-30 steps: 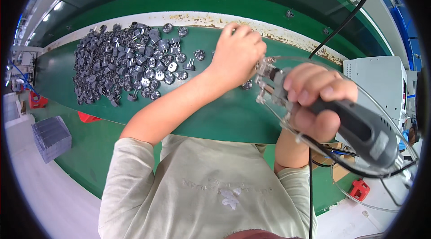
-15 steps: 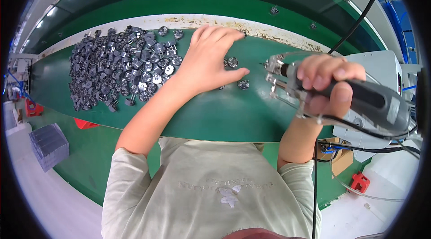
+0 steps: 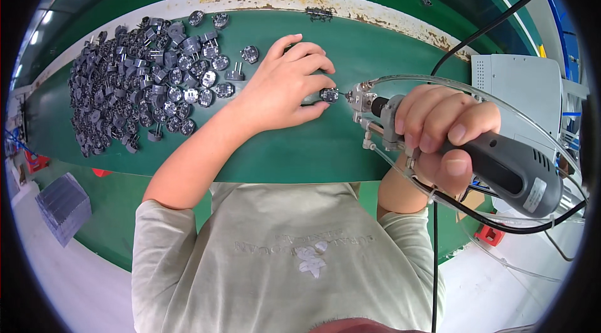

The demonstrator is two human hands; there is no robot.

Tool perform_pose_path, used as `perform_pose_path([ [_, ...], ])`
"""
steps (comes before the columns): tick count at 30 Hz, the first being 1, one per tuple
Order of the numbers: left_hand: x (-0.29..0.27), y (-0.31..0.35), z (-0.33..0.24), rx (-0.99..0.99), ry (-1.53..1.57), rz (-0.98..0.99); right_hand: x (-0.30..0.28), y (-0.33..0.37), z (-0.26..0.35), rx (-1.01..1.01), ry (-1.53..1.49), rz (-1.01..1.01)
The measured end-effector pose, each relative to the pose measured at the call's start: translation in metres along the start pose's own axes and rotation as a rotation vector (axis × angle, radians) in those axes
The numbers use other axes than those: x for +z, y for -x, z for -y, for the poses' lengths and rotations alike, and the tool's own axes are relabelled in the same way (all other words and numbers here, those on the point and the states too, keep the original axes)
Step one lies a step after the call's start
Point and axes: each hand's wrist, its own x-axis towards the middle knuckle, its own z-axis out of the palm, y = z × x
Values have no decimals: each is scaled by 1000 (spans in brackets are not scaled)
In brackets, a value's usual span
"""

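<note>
My left hand is closed on a small round dark part, pinched by its rim between thumb and finger just above the green worktop. The part's lighter, circuit-like face shows. In my right hand is a grey and black handheld electric screwdriver, lying almost level, with a metal head and a clear tube along it. Its tip points left at the part's edge; whether they touch I cannot tell. Left of my left hand lies a big pile of similar round parts, some with metal pins.
Along the worktop's far edge runs a worn white rail, with a few dark parts beside it. Beyond is a green belt carrying loose parts. A light grey box-shaped machine stands right. A black cable hangs behind the screwdriver.
My left hand has gone from spread over loose parts to pinching one. The screwdriver has come closer to that hand, its tip now by the part. The whole view has shifted somewhat.
</note>
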Motion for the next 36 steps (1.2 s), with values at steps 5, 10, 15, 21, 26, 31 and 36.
perform_pose_path([
  [5, 0, 0, 0, -6, 5, -1, 2, 2, -7, -5, 57, -16],
  [10, -1, 1, 1, -9, 11, 5, 0, 0, -10, -4, 93, 26],
  [15, 1, 1, 2, -5, 14, -3, 8, 0, -10, -6, 76, -33],
  [21, 1, 2, 3, 4, 23, -7, 11, -3, -9, 46, 155, 12],
  [26, 0, 0, 2, 20, 16, -14, 24, -10, -15, 103, 248, -16],
  [31, 2, 4, 3, -2, 32, -6, 22, -10, -16, 90, 187, -2],
  [36, 2, 6, 4, -27, 24, -29, 8, -13, 6, -27, 101, 44],
])
